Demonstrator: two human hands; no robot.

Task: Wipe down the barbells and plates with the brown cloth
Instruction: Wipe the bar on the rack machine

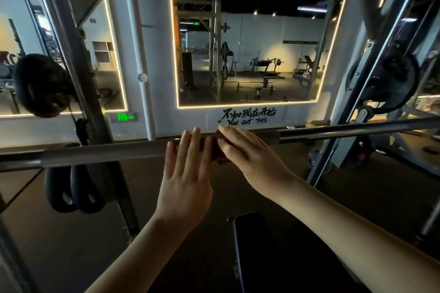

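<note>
A long steel barbell [102,153] runs across the view at chest height, racked in a Smith-type frame. The brown cloth [217,150] is wrapped on the bar near its middle, mostly hidden under my right hand [247,152], whose fingers lie over the cloth and press it onto the bar. My left hand [187,173] is just left of the cloth, fingers straight and resting against the bar. A black plate [40,84] hangs on the left upright and another black plate [390,81] on the right upright.
Grey rack uprights [78,59] stand at left and right. Two black handles [73,188] hang below the bar at left. A dark bench pad [252,245] lies under my arms. A lit mirror [247,50] on the wall ahead reflects other gym equipment.
</note>
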